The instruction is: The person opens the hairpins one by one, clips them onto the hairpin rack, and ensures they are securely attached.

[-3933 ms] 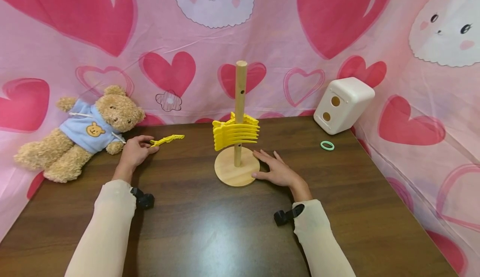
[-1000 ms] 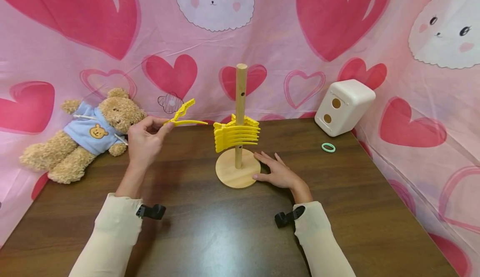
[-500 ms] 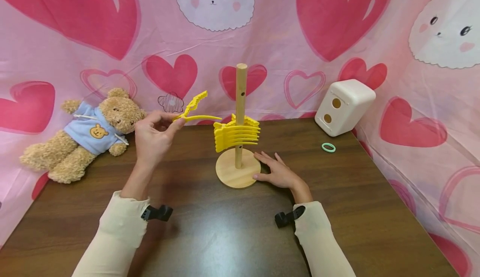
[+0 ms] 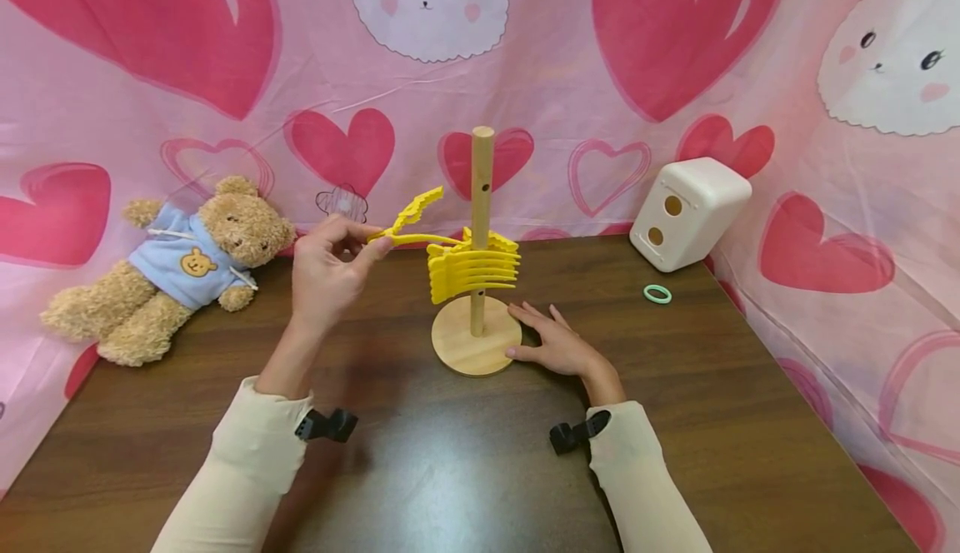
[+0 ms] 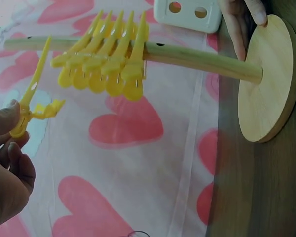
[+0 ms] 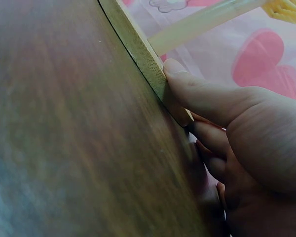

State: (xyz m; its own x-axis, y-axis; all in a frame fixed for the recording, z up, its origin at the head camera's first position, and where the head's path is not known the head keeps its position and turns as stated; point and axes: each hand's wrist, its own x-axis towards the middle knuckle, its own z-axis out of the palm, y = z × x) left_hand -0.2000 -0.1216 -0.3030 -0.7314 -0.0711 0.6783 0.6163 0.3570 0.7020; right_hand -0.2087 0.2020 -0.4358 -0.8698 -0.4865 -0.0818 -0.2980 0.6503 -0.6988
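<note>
My left hand (image 4: 328,276) pinches the tail end of a yellow alligator hair clip (image 4: 411,211) between thumb and fingers. Its two prongs are spread apart and point toward the upright wooden post (image 4: 482,170). In the left wrist view, the held clip (image 5: 36,79) is above the row of yellow hair clips (image 5: 108,69) fastened across the post, its long prong near the post. That row (image 4: 442,276) has several clips, stacked close together. My right hand (image 4: 558,343) rests at the right edge of the round wooden base (image 4: 463,355), thumb on its rim, fingers extended.
A teddy bear (image 4: 187,257) in a blue hoodie leans at the back left. At the back right stands a white box (image 4: 690,213) with two round holes, and a mint-green ring (image 4: 657,294) lies before it on the brown table (image 4: 465,470). Pink heart-print cloth hangs behind.
My left hand has lifted the clip from low beside the bear, squeezed its prongs apart, and carried it right to the post. My right hand has stayed at the base.
</note>
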